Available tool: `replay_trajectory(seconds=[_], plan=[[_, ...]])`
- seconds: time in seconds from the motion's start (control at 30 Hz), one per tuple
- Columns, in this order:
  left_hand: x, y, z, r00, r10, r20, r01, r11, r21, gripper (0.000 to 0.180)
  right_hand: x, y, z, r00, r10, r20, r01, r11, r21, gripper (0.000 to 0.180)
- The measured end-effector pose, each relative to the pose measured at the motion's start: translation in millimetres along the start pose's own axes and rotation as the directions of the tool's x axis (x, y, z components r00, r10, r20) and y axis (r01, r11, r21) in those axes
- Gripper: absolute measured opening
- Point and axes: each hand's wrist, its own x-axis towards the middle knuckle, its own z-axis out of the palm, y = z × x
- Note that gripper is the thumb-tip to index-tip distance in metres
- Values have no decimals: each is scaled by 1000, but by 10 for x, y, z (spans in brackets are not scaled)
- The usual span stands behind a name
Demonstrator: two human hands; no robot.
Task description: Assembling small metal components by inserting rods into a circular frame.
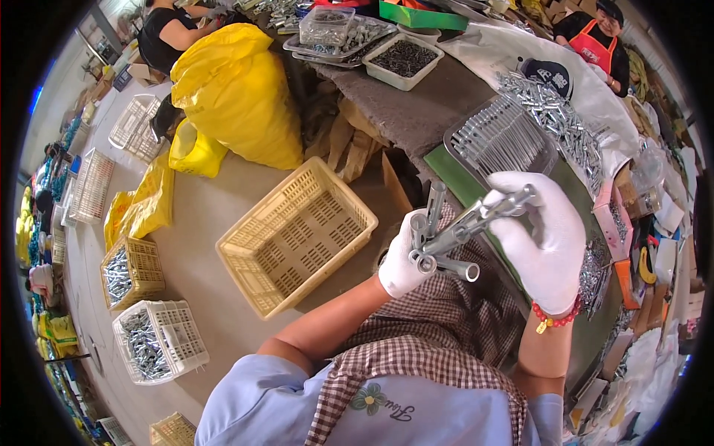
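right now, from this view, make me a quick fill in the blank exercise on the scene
The left hand, holding metal tubes, wears a glove coloured ____.
The bead bracelet sits on the person's ____ wrist.
The bulging sack beyond the tan basket is coloured ____.

Missing words: white; right; yellow.

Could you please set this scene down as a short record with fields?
Left hand: left hand in a white glove, holding several metal tubes
Right hand: right hand in a white glove, fingers at the tubes' far ends; firmness unclear
Beyond the hands: tray with metal rods in rows
Right of tray: loose pile of metal pieces
Floor, left: tan crate; yellow sack beyond it
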Motion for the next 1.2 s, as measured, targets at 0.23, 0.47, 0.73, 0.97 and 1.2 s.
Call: replay_trajectory(seconds=[0.23, 0.47, 0.73, 0.97, 1.2], plan=[[48, 110, 5, 995, -94, 32, 95, 995, -8, 63, 68, 0, 24, 963, -211, 165, 252, 923, -290, 27], [55, 182, 41, 993, -110, 33, 111, 993, -42, 67, 117, 71, -33, 943, -208, 261, 288, 901, -323, 22], [83, 227, 55, 994, -103, 24, 97, 977, 192, 71, 112, 204, -73, 962, 207, 176, -219, 974, 50, 19], [49, 120, 19, 1000, 3, -16, 0, 988, 156, 60, 180, 280, -112, 950, -144, 277, 209, 952, -222, 24], [53, 50, 10, 1000, 7, 4, -7, 989, 146, 58, 240, 327, -139, 946, -97, 309, 123, 990, -68, 24]])
